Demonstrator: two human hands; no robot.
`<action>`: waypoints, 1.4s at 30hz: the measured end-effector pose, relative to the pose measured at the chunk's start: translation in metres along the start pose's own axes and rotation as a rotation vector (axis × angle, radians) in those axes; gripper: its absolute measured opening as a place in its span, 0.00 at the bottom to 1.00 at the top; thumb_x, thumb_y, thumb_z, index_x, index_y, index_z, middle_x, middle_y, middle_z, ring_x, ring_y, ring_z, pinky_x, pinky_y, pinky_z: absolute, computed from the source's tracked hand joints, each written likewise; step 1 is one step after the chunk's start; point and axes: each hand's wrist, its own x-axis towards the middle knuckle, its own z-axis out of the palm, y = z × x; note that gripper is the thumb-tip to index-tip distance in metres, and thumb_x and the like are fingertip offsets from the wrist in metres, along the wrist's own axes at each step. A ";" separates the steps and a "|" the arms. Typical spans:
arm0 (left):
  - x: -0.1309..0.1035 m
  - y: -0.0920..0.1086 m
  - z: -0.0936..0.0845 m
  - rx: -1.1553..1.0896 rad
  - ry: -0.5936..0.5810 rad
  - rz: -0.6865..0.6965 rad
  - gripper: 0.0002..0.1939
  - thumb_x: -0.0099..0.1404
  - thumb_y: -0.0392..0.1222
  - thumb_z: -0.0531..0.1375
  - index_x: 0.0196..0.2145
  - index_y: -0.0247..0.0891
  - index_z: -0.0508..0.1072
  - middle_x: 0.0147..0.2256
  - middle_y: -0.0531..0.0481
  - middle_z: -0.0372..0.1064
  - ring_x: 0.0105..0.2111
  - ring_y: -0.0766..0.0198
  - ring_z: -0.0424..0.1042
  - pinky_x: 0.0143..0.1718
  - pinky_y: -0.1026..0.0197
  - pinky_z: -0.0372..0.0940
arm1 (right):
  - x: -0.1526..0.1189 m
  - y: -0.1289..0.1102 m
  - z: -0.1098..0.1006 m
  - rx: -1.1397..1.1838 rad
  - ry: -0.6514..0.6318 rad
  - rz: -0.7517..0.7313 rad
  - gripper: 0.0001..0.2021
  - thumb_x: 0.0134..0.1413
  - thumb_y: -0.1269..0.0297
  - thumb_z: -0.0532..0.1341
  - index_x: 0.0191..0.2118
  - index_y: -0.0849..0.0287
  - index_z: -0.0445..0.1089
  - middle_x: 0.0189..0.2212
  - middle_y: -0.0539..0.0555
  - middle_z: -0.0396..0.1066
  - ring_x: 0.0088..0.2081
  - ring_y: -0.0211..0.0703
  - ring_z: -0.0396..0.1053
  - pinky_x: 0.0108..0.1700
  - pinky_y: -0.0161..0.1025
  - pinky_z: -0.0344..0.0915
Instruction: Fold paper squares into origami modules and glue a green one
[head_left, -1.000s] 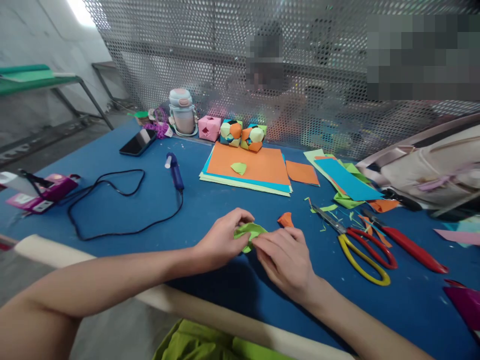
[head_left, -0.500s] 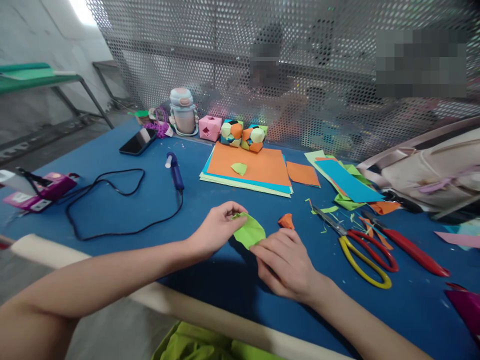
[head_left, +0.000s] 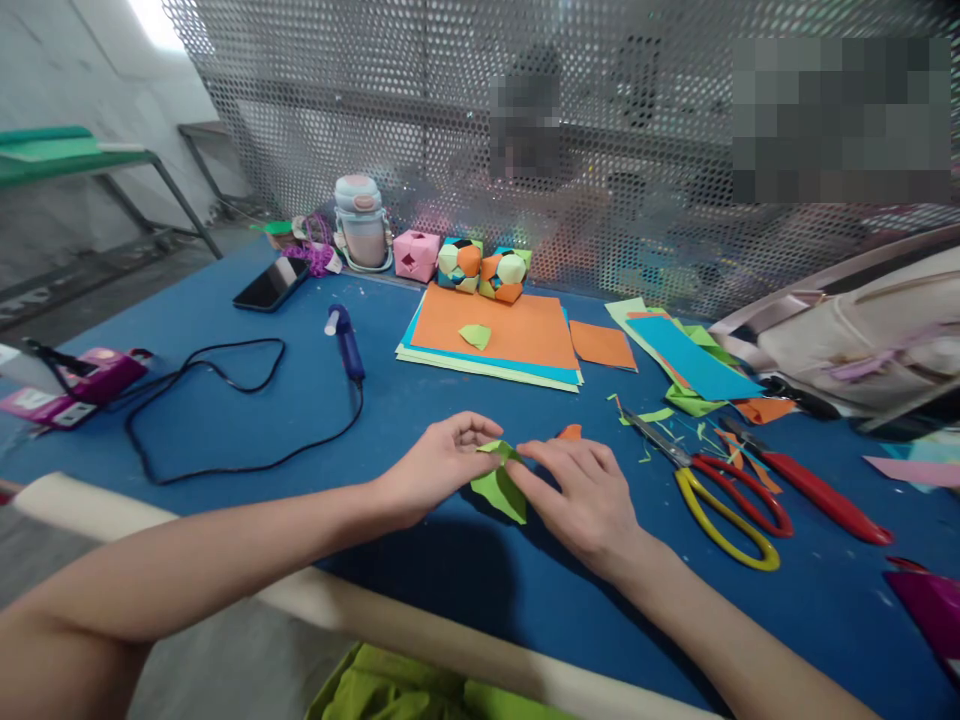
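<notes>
A small light green paper piece [head_left: 501, 490] is between my hands, above the blue table. My left hand [head_left: 442, 462] pinches its upper left part between thumb and fingers. At its upper right edge, my right hand [head_left: 581, 492] grips it with thumb and index finger. A folded orange paper piece [head_left: 571, 432] lies just behind my right hand, partly hidden by it. Further back, another green piece [head_left: 475, 336] rests on a stack of coloured sheets topped by an orange sheet [head_left: 517, 320].
Scissors [head_left: 682, 465] with red and yellow handles, a red-handled tool [head_left: 825, 495] and paper scraps lie right. A glue gun [head_left: 347, 345] with its cord [head_left: 247, 470] and a phone [head_left: 271, 284] are left. Paper balls [head_left: 459, 264], a bottle [head_left: 361, 225] and a bag [head_left: 870, 330] stand behind.
My right hand has moved from the green piece's lower right edge up to its top edge, near my left fingers. The piece now looks creased, with its lower tip pointing down.
</notes>
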 end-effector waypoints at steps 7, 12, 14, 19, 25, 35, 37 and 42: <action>-0.004 0.002 0.003 0.010 -0.010 -0.103 0.22 0.45 0.26 0.61 0.41 0.34 0.68 0.31 0.52 0.69 0.30 0.69 0.69 0.33 0.66 0.61 | 0.009 -0.001 -0.001 0.066 -0.038 0.087 0.03 0.57 0.67 0.59 0.34 0.60 0.70 0.27 0.51 0.73 0.31 0.38 0.68 0.37 0.41 0.53; -0.008 0.005 0.006 -0.040 -0.093 -0.162 0.22 0.47 0.28 0.60 0.43 0.33 0.67 0.34 0.48 0.71 0.33 0.67 0.70 0.37 0.64 0.61 | 0.010 -0.002 -0.002 0.063 -0.077 0.107 0.07 0.58 0.68 0.58 0.29 0.60 0.68 0.24 0.51 0.71 0.28 0.38 0.65 0.36 0.40 0.53; -0.008 0.005 0.006 -0.023 -0.115 -0.178 0.23 0.48 0.28 0.59 0.44 0.33 0.67 0.35 0.49 0.72 0.33 0.67 0.69 0.37 0.64 0.60 | 0.008 -0.001 -0.003 0.046 -0.100 0.080 0.08 0.58 0.71 0.55 0.29 0.61 0.68 0.24 0.52 0.71 0.28 0.38 0.63 0.36 0.41 0.53; -0.010 0.006 0.004 0.004 -0.135 -0.185 0.22 0.48 0.30 0.60 0.43 0.33 0.68 0.30 0.53 0.70 0.30 0.69 0.67 0.33 0.65 0.57 | 0.006 0.002 -0.007 -0.023 -0.147 -0.058 0.13 0.60 0.76 0.49 0.32 0.62 0.70 0.25 0.54 0.71 0.29 0.40 0.63 0.37 0.42 0.53; -0.012 0.009 0.005 -0.143 -0.124 -0.259 0.19 0.49 0.31 0.62 0.41 0.34 0.68 0.26 0.55 0.67 0.25 0.72 0.65 0.29 0.67 0.57 | 0.005 0.001 -0.007 0.010 -0.142 -0.047 0.09 0.60 0.70 0.53 0.36 0.61 0.71 0.27 0.54 0.71 0.32 0.41 0.64 0.37 0.42 0.53; -0.010 0.004 0.004 -0.280 -0.166 -0.334 0.20 0.47 0.27 0.63 0.40 0.33 0.68 0.28 0.52 0.70 0.27 0.71 0.69 0.33 0.66 0.63 | 0.008 -0.003 -0.005 0.048 -0.083 -0.044 0.09 0.57 0.73 0.55 0.28 0.61 0.69 0.23 0.51 0.70 0.26 0.38 0.64 0.35 0.42 0.54; -0.008 0.006 0.004 -0.275 -0.136 -0.327 0.17 0.46 0.25 0.60 0.36 0.32 0.69 0.28 0.52 0.69 0.26 0.71 0.69 0.32 0.66 0.63 | 0.008 -0.002 -0.004 0.174 0.005 0.111 0.07 0.55 0.73 0.57 0.28 0.59 0.67 0.23 0.50 0.70 0.27 0.37 0.64 0.35 0.41 0.56; -0.004 0.006 0.005 -0.258 -0.089 -0.291 0.11 0.46 0.27 0.57 0.31 0.32 0.67 0.27 0.49 0.70 0.26 0.67 0.71 0.32 0.62 0.66 | 0.011 -0.003 -0.006 0.605 0.091 0.685 0.08 0.55 0.70 0.56 0.26 0.58 0.64 0.22 0.49 0.65 0.24 0.34 0.62 0.26 0.33 0.60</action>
